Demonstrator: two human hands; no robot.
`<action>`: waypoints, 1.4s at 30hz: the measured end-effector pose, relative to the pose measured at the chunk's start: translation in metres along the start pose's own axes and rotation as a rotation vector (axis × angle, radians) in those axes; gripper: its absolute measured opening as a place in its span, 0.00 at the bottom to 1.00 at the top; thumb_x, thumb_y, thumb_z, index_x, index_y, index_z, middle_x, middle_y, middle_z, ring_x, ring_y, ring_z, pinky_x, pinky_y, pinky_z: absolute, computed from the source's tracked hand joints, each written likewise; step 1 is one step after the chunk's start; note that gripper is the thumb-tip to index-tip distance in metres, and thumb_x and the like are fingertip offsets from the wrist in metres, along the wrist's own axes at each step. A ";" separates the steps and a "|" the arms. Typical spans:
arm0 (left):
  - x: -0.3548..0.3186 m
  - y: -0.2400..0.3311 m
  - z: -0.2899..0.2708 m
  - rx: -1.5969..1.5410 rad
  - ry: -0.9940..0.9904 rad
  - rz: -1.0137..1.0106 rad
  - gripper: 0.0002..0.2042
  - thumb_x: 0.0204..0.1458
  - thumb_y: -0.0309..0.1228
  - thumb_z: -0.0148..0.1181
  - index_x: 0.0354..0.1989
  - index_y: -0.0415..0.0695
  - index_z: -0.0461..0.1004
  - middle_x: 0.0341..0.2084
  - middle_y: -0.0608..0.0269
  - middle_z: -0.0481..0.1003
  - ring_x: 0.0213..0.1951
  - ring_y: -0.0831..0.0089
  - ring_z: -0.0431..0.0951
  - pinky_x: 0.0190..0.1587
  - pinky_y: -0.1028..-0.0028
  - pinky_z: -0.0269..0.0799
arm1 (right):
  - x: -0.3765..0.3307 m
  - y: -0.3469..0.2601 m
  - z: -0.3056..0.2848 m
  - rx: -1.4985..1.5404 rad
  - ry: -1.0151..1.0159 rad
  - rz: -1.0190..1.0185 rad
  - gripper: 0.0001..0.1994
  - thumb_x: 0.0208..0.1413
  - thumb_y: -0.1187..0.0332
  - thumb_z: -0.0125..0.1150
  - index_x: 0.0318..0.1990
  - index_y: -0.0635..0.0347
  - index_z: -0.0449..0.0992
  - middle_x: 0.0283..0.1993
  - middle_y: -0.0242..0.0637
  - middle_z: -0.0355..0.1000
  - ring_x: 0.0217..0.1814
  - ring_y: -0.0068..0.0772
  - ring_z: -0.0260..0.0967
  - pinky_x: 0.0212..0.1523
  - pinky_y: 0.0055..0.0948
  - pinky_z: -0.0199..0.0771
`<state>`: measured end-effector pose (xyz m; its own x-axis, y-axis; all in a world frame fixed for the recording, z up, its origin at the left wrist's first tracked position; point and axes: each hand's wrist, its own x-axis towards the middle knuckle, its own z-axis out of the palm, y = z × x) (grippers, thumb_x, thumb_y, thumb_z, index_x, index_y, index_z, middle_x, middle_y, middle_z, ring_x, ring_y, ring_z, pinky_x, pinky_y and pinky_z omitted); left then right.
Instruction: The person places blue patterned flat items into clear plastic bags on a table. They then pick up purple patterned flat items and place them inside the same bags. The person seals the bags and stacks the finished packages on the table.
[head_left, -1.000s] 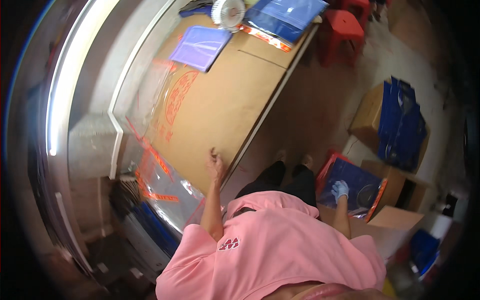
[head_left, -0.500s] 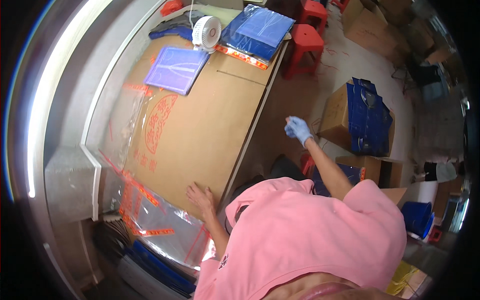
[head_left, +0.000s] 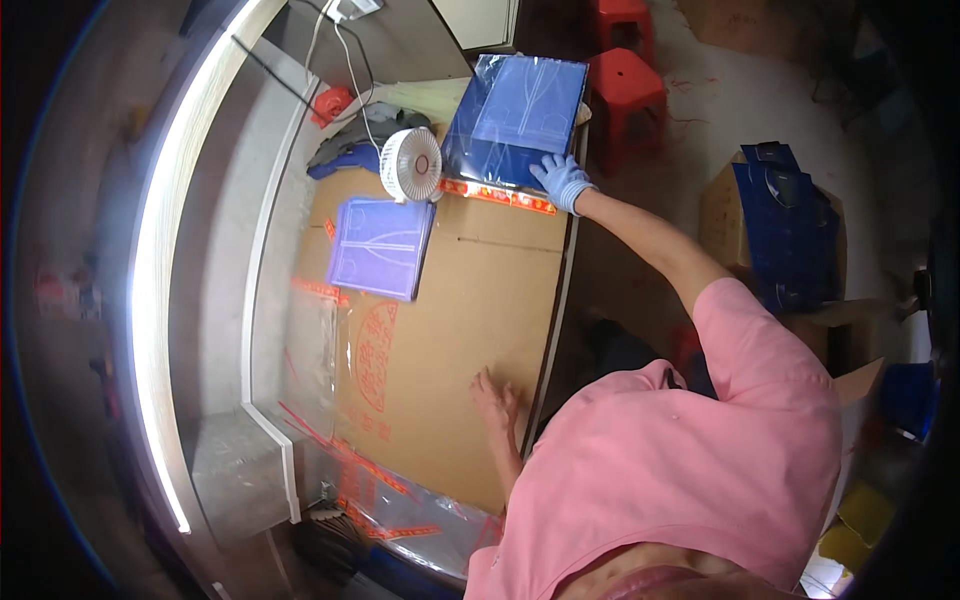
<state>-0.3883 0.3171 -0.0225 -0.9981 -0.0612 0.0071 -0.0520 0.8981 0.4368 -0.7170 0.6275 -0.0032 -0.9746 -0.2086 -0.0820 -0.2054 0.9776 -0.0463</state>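
Observation:
My right hand [head_left: 563, 183], in a light blue glove, is stretched forward to the table's right edge. Its fingers lie on the near right corner of a stack of dark blue flat pieces [head_left: 530, 105] in shiny clear film. White lines are printed on the top piece. My bare left hand [head_left: 495, 402] rests on the brown cardboard [head_left: 480, 310] covering the table, fingers apart, holding nothing. Farther left lies a violet-blue flat stack [head_left: 380, 247] with similar white lines.
A small white fan [head_left: 411, 165] stands between the two stacks. Clear plastic film [head_left: 440, 525] with red-orange tape covers the near left end. Red stools [head_left: 630, 90] stand beyond the table's right side. A carton [head_left: 722, 220] bears dark blue bags [head_left: 790, 225] on the floor.
My right hand has moved from beside the table forward and left onto the film-wrapped blue stack. My left hand stays on the cardboard. The whole view has shifted.

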 end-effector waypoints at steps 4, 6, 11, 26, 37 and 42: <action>0.040 0.043 0.001 -0.147 -0.065 0.001 0.25 0.43 0.28 0.59 0.52 0.38 0.62 0.49 0.46 0.65 0.52 0.51 0.63 0.54 0.59 0.59 | 0.009 0.020 0.001 0.019 -0.106 -0.099 0.18 0.53 0.66 0.46 0.51 0.57 0.66 0.51 0.49 0.64 0.50 0.46 0.66 0.46 0.45 0.69; 0.056 0.051 0.009 -0.184 -0.044 0.076 0.22 0.45 0.29 0.58 0.51 0.38 0.64 0.48 0.46 0.66 0.52 0.52 0.64 0.53 0.61 0.60 | 0.010 0.027 -0.003 -0.002 -0.041 -0.204 0.12 0.49 0.70 0.50 0.42 0.59 0.72 0.39 0.47 0.72 0.40 0.47 0.72 0.35 0.42 0.74; 0.103 0.102 0.008 -0.416 -0.261 -0.013 0.20 0.51 0.34 0.54 0.50 0.38 0.66 0.47 0.47 0.68 0.50 0.54 0.67 0.52 0.64 0.63 | 0.007 0.035 -0.045 -0.032 0.102 -0.280 0.07 0.48 0.73 0.50 0.34 0.60 0.73 0.30 0.45 0.73 0.29 0.44 0.74 0.25 0.37 0.74; 0.196 0.194 0.014 -2.311 -0.533 -0.129 0.30 0.50 0.54 0.50 0.56 0.47 0.58 0.55 0.59 0.61 0.56 0.57 0.60 0.55 0.52 0.58 | -0.175 -0.018 -0.070 0.251 0.455 -0.313 0.09 0.47 0.70 0.50 0.37 0.57 0.71 0.34 0.37 0.70 0.35 0.37 0.70 0.34 0.32 0.73; 0.114 0.093 0.003 -1.528 -0.603 -0.291 0.13 0.40 0.22 0.56 0.37 0.31 0.70 0.33 0.58 0.73 0.35 0.69 0.75 0.42 0.68 0.71 | -0.320 -0.046 0.000 1.170 0.249 0.531 0.25 0.50 0.49 0.56 0.51 0.53 0.65 0.47 0.42 0.68 0.48 0.41 0.68 0.46 0.35 0.68; 0.039 0.099 -0.045 -1.512 -0.674 -0.143 0.29 0.37 0.25 0.57 0.52 0.33 0.62 0.49 0.54 0.67 0.52 0.58 0.66 0.56 0.58 0.60 | -0.400 -0.080 0.028 2.440 0.123 0.655 0.34 0.48 0.38 0.50 0.54 0.55 0.61 0.53 0.39 0.64 0.56 0.35 0.62 0.53 0.40 0.63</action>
<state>-0.4311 0.3836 0.0614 -0.8438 0.4476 -0.2960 -0.4631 -0.3287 0.8231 -0.3083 0.6322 0.0056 -0.8615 0.0343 -0.5066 0.2810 -0.7988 -0.5319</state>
